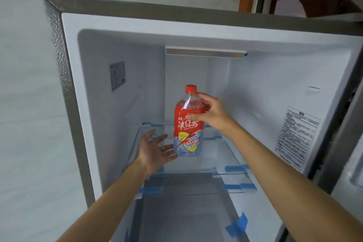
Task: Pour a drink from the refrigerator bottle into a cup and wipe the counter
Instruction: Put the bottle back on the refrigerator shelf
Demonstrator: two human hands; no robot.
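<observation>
Gripping the bottle (187, 131) around its shoulder, the right hand (212, 114) holds it upright inside the refrigerator (255, 84), red cap (191, 88) just above the fingers. The left hand (155, 149) lies released, palm up, fingers straight, at the bottle's base. The glass shelf (216, 155) sits below both hands.

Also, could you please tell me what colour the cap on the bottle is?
The cap of the bottle is red, clearest in the head view.
</observation>
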